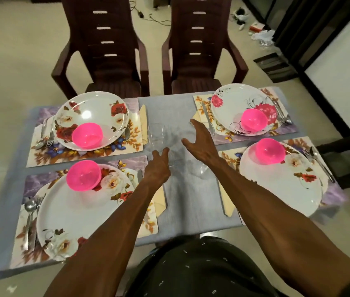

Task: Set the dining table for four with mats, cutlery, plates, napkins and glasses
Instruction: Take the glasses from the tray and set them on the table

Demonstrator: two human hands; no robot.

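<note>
Four floral mats each carry a white plate with a pink bowl: far left plate (91,116), far right plate (239,103), near left plate (77,213), near right plate (277,181). Cutlery lies beside each plate, such as the near left spoon and fork (31,207). Folded cream napkins (226,200) lie along the mats' inner edges. Several clear glasses (158,133) stand blurred in the table's middle. My left hand (158,167) reaches among them with fingers spread, touching one glass. My right hand (202,140) hovers open above the glasses.
The table (169,108) has a grey cloth. Two dark brown chairs (103,50) stand at its far side. A dark stool (349,155) sits at the right. Cables and litter lie on the floor behind.
</note>
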